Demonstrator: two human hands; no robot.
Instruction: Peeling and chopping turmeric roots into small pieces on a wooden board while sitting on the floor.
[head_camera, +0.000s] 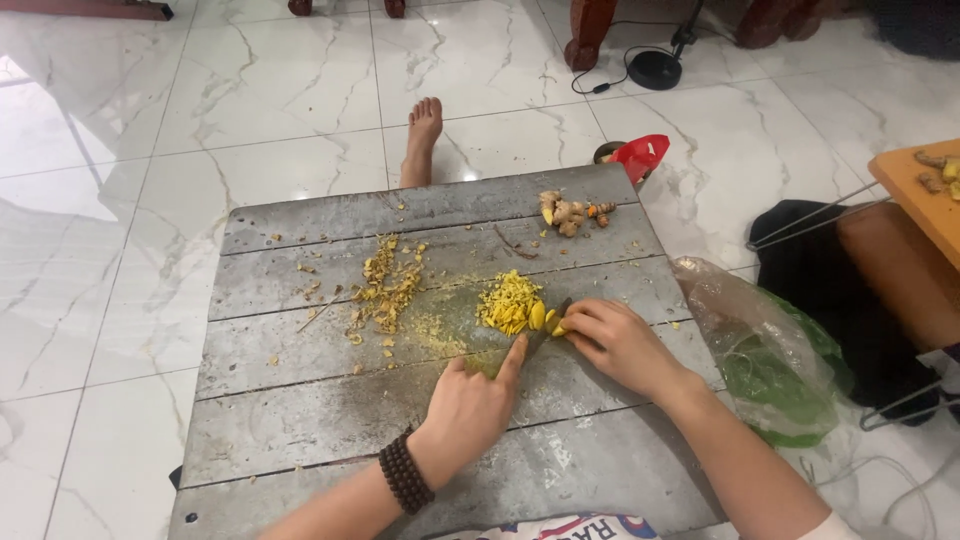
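On a grey wooden board (300, 400) lies a pile of thin yellow root slices (508, 300). Just right of the pile, my right hand (620, 345) pins a small yellow root piece (553, 322) to the board with its fingertips. My left hand (470, 410), a dark bead bracelet on its wrist, grips a knife (540, 335), with the forefinger stretched along the blade's back. The blade rests against the root piece, between the two hands. The knife's handle is hidden in my palm.
Dry peelings (385, 285) are scattered left of the slices, and unpeeled root knobs (570, 212) lie at the board's far edge. A clear and green plastic bag (770, 350) sits to the right. A bare foot (423, 135), a red object (640, 155) and an orange tabletop (915, 190) surround the board.
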